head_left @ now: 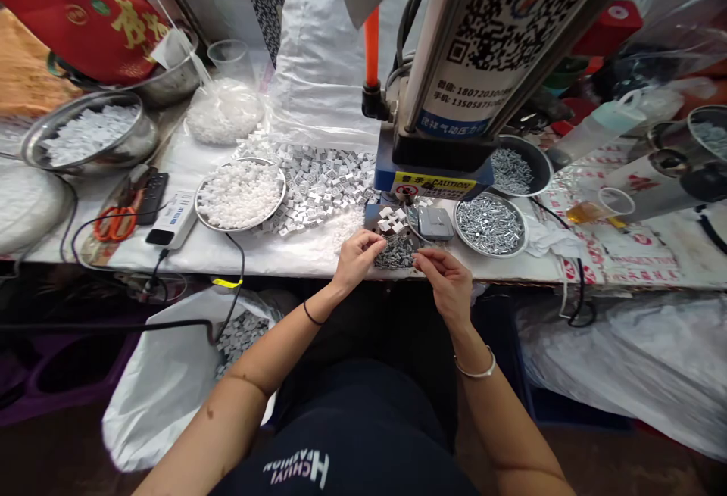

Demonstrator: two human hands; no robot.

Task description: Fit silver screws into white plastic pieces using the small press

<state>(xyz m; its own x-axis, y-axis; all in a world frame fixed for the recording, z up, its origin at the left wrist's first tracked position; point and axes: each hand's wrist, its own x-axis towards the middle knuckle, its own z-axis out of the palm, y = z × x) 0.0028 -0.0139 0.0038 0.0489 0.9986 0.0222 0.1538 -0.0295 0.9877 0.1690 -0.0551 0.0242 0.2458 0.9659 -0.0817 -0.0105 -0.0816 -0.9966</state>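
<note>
Head view: left hand (357, 261) and right hand (451, 282) face each other across a low heap of small dark-grey metal parts (396, 252), near the front edge of the white-covered surface (307, 257). Left fingers: thumb and index drawn together in a pinch at the heap's left edge. Right fingers: likewise pinched, at its right edge; anything gripped by either is too small to tell. Key relation: heap lies between the two sets of fingertips, rightward of the left, leftward of the right. No single long axis; parts point in mixed directions. Left hand appears marginally nearer; contact uncertain. Just beyond the heap: small white square pieces (391, 219) beside a grey rounded rectangular block (435, 223). Round metal bowl (491, 255) of slender silver metal pieces (489, 220) stands right of the block, beyond the right hand.
</note>
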